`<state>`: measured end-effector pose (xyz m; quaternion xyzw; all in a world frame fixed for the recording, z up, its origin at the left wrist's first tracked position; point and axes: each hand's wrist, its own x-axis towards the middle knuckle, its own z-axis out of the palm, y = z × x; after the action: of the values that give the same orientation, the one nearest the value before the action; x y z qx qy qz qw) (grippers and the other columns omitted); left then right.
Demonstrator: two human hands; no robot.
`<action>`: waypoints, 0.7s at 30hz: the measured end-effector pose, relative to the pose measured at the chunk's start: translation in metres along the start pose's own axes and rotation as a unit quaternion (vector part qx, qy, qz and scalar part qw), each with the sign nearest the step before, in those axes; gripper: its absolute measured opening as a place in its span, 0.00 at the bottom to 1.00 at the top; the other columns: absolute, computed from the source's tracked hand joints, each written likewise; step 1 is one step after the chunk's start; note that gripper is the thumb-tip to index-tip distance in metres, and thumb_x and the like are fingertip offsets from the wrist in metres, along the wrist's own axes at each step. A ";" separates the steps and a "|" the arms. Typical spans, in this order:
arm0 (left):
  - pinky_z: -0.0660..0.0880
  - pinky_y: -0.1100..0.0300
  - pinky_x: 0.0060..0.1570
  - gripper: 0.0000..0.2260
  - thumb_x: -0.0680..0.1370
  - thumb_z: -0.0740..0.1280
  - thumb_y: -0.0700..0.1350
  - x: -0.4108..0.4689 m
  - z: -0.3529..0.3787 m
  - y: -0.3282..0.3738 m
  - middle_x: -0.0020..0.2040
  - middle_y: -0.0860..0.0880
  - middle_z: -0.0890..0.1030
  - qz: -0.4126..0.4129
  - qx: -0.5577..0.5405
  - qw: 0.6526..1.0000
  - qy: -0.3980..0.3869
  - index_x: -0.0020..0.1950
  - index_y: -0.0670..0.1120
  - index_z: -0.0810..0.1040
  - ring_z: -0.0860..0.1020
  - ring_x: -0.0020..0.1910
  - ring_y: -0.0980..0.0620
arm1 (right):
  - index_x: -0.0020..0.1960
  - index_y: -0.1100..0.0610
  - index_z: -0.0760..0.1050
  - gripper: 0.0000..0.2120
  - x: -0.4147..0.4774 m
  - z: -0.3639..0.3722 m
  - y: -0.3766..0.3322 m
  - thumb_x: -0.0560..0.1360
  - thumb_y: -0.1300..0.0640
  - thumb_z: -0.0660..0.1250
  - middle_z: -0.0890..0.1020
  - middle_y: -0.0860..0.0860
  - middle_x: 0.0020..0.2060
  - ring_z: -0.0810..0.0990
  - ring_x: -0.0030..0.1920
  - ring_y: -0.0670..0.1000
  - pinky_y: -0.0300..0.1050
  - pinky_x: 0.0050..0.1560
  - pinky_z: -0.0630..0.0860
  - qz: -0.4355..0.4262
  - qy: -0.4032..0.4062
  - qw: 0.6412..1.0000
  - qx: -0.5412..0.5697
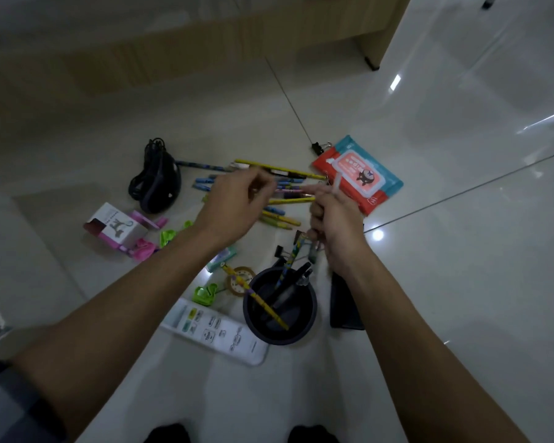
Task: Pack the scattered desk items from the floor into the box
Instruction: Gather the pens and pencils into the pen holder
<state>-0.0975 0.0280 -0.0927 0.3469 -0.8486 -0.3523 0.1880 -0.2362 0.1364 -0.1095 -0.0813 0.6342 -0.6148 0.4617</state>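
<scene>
Several pens and pencils (282,215) lie scattered on the tiled floor. My left hand (234,206) hovers over them, its fingers curled and pinching a pen, blurred by motion. My right hand (333,225) grips a bundle of pens and pencils, whose ends stick out above and below the fist. Just below that hand stands a black round pen cup (280,306) with several pens and a yellow pencil inside. No box is in view.
A red and blue wipes pack (359,174) lies at the right, a black binder clip (319,148) above it. A black mouse with cable (155,183), a small white and pink box (115,227), a white remote (218,330), tape roll (239,281) and a black phone (344,302) surround the cup.
</scene>
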 end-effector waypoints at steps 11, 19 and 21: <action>0.70 0.67 0.45 0.06 0.79 0.70 0.47 -0.018 0.014 -0.025 0.47 0.54 0.82 0.067 0.063 0.995 -0.043 0.54 0.48 0.82 0.77 0.45 0.58 | 0.48 0.54 0.80 0.11 -0.012 -0.014 0.005 0.73 0.47 0.73 0.80 0.49 0.39 0.71 0.29 0.45 0.38 0.22 0.63 0.052 0.032 0.997 -0.037; 0.78 0.60 0.50 0.06 0.80 0.68 0.42 -0.010 0.014 -0.011 0.50 0.52 0.83 -0.008 -0.011 1.000 0.023 0.56 0.46 0.82 0.81 0.48 0.56 | 0.40 0.53 0.74 0.18 -0.009 0.002 0.003 0.82 0.43 0.59 0.76 0.45 0.28 0.71 0.25 0.44 0.38 0.24 0.68 0.021 0.132 0.991 -0.004; 0.76 0.50 0.55 0.09 0.80 0.67 0.40 -0.013 0.011 -0.029 0.56 0.46 0.80 -0.008 0.139 0.990 -0.037 0.59 0.45 0.82 0.77 0.55 0.46 | 0.39 0.53 0.70 0.19 -0.006 -0.006 -0.001 0.82 0.43 0.57 0.71 0.45 0.24 0.70 0.24 0.45 0.38 0.25 0.69 0.028 0.153 0.987 0.034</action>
<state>-0.0812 0.0281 -0.1219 0.3628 -0.8931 -0.2451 0.1035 -0.2375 0.1450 -0.1070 0.0473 0.6785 -0.6276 0.3788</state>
